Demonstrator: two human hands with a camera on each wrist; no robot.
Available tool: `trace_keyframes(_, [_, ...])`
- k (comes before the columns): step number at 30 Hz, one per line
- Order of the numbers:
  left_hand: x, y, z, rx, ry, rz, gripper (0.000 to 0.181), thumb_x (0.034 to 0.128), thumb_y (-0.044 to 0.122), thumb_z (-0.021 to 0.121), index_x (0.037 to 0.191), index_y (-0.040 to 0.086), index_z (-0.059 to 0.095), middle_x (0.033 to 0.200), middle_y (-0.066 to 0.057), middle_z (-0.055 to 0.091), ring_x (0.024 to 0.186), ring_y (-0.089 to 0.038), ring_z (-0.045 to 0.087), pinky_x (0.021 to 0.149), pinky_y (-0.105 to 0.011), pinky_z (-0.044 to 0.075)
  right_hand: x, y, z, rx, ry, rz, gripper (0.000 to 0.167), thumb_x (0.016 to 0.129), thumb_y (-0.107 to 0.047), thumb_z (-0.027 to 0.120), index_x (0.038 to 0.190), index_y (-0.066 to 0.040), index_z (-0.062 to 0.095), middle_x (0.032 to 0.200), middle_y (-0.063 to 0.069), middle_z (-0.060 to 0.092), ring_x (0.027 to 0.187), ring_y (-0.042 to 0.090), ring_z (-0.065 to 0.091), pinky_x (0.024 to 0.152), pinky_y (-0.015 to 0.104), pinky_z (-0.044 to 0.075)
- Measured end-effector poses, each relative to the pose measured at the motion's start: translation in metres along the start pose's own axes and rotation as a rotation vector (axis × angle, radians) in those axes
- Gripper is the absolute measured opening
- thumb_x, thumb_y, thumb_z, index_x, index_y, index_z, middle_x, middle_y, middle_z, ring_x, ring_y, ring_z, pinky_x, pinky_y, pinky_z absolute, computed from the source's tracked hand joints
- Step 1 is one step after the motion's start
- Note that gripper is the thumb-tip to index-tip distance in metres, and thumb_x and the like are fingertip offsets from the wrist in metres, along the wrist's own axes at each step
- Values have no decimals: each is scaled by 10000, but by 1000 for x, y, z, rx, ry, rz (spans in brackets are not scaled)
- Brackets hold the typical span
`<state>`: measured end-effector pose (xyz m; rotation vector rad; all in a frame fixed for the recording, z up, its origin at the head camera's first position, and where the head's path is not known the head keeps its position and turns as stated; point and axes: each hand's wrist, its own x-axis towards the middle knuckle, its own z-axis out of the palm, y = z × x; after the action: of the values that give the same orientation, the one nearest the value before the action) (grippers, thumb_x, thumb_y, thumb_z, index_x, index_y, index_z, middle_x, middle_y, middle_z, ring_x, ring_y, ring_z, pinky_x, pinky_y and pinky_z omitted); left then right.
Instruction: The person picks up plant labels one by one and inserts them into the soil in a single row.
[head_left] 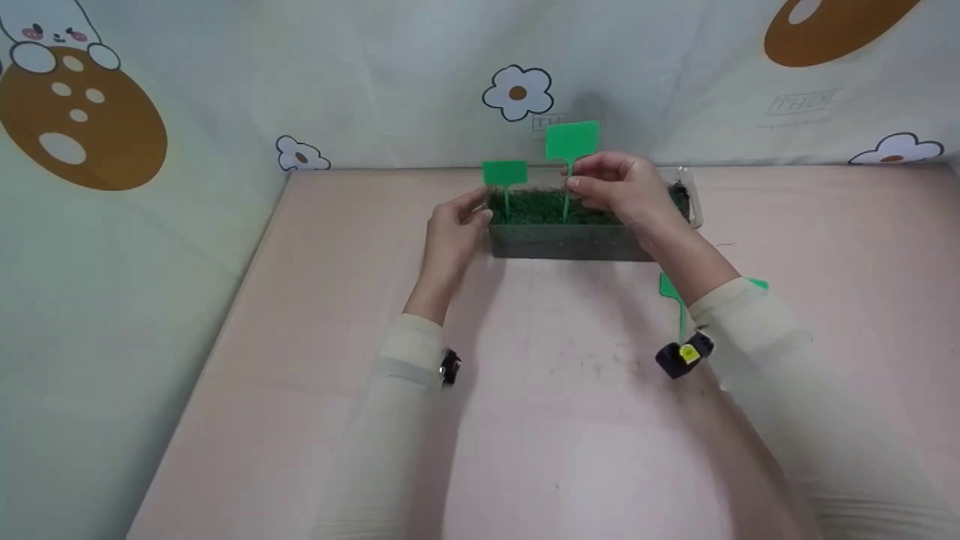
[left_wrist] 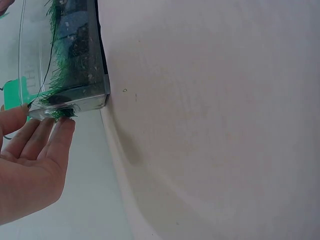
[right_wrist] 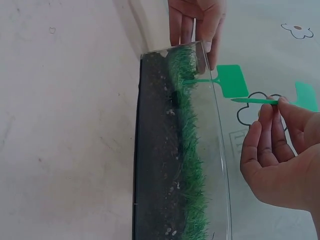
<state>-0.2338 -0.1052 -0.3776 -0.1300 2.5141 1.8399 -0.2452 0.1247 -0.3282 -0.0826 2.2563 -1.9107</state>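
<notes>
A clear rectangular planter box (head_left: 562, 241) holds dark soil and green grass (right_wrist: 192, 165). My left hand (head_left: 454, 232) grips its left end, with the thumb at the rim and the fingers against the end wall (left_wrist: 90, 102). Close to that end, one green plant label (head_left: 505, 172) stands upright in the grass. A second green plant label (head_left: 572, 140) is pinched by its thin stem between the thumb and fingers of my right hand (head_left: 634, 191). In the right wrist view its pointed tip (right_wrist: 240, 100) is outside the box's rim, apart from the grass.
More green labels (head_left: 670, 286) lie on the pink tabletop (head_left: 525, 420), partly hidden beneath my right forearm. Behind the planter hangs a pale backdrop (head_left: 420, 90) printed with flowers and brown shapes. The table's left edge meets another pale sheet.
</notes>
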Motion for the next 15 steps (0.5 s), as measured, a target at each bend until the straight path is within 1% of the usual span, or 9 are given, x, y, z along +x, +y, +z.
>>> trace_keyframes(3, [0, 0, 0, -7, 0, -1, 415, 1013, 107, 574, 1427, 118, 552, 1458, -44, 573, 1324, -164, 564, 1054, -254, 508, 3, 1, 2, -4, 10, -5, 220, 949, -195, 687, 1140, -86, 700, 999, -84, 727, 950, 81, 678, 890, 234, 576])
trace_keyframes(9, [0, -1, 0, -16, -4, -1, 417, 1013, 107, 573, 1429, 126, 550, 1464, -42, 567, 1323, -164, 566, 1048, -247, 511, 11, 5, 10, -26, 53, -13, 233, 942, -183, 697, 1132, -49, 704, 933, -102, 723, 884, 49, 676, 856, 245, 572])
trace_keyframes(12, [0, -2, 0, -25, -6, -3, 419, 1014, 107, 570, 1432, 126, 547, 1468, -41, 563, 1326, -166, 564, 1046, -246, 512, 16, 7, 16, -70, 79, -20, 215, 936, -193, 705, 1106, -62, 713, 924, -104, 705, 867, 43, 650, 864, 275, 566])
trace_keyframes(15, [-1, -2, 1, -28, -4, -2, 420, 1015, 110, 570, 1434, 124, 544, 1471, -42, 560, 1334, -170, 557, 1051, -246, 509, 21, 10, 20, -120, 95, -27, 209, 931, -200, 710, 1089, -63, 715, 943, -79, 702, 880, 49, 631, 879, 310, 558])
